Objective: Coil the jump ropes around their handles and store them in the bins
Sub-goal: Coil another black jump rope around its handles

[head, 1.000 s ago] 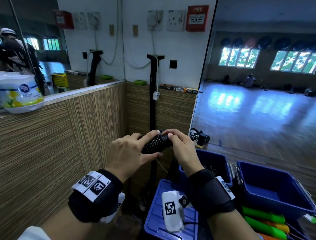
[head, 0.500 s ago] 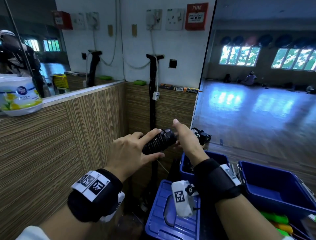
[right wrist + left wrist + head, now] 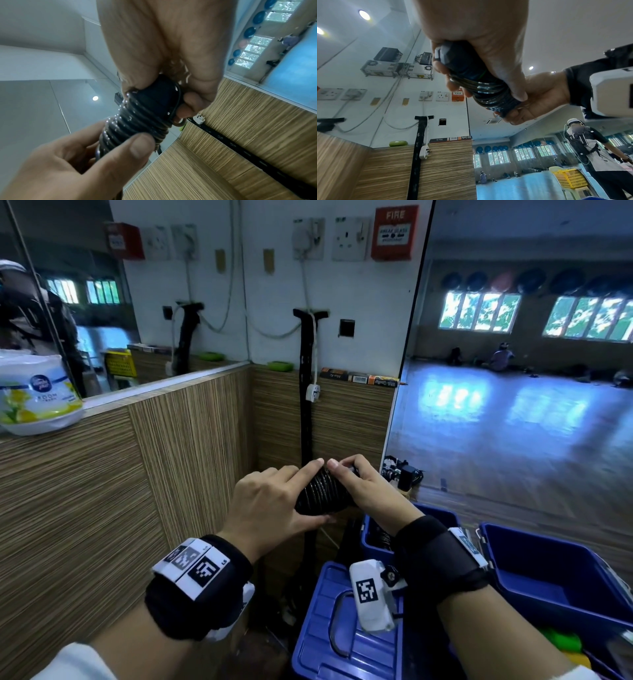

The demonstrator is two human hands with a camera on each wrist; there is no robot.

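A black jump rope bundle [image 3: 320, 494], its cord wound in tight rings round the handles, sits at chest height between both hands. My left hand [image 3: 274, 501] grips its near end, index finger along the top and thumb beneath; the left wrist view shows the coils [image 3: 488, 89] under that thumb. My right hand [image 3: 363, 487] curls round the far end [image 3: 159, 97] and pinches a loop of cord against the handle tip. Blue bins [image 3: 561, 577] stand below to the right; one behind my right wrist [image 3: 373, 537] holds dark items.
A blue bin lid [image 3: 329, 631] lies below my hands. Green handles [image 3: 561, 642] show at the lower right. A wood-panelled wall [image 3: 120, 491] runs along the left, with a black post [image 3: 306, 405] in the corner and a mirror [image 3: 513, 371] to the right.
My right hand has come back from the far side of the bundle onto its top end, fingertips now meeting my left index finger. The bundle stays in my left hand.
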